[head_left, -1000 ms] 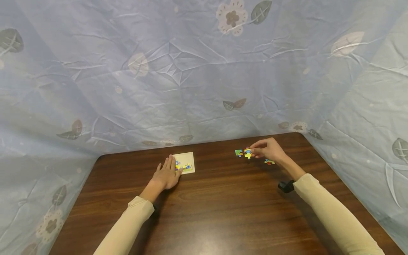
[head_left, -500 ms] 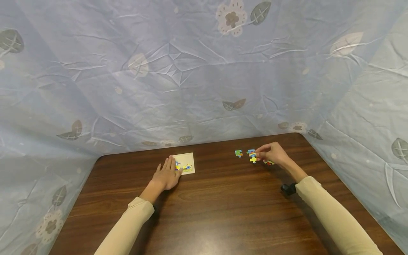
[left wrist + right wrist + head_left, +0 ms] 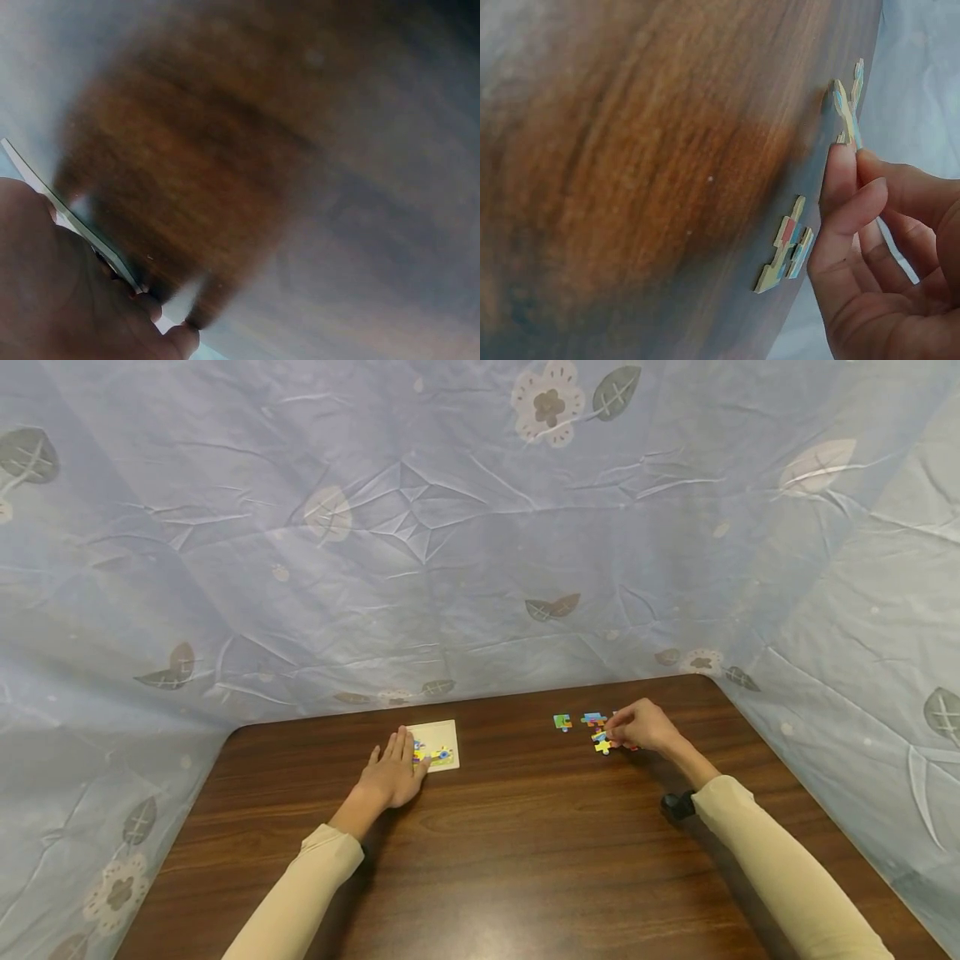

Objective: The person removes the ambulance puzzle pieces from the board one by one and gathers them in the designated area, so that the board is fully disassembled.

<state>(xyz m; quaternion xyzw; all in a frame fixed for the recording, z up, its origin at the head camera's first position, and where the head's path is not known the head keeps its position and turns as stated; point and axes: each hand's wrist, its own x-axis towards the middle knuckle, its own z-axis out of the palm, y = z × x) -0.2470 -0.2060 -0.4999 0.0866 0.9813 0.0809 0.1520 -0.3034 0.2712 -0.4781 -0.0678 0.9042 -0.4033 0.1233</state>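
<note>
Lying in tray [image 3: 437, 732]: puzzle pieces [image 3: 442, 755]

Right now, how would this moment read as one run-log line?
left hand: resting on puzzle board | right hand: pinching yellow-and-blue piece | mostly green piece: on table, unheld

The sleeves [image 3: 783, 864] are pale cream (creased near the cuffs [image 3: 336, 845]). A black device [image 3: 677, 806] shows beside the right one.

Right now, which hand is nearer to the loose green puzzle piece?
Right. The right hand, pinching a yellow piece, is right of the green piece; the left hand, on the pale board, is farther to its left.
</note>
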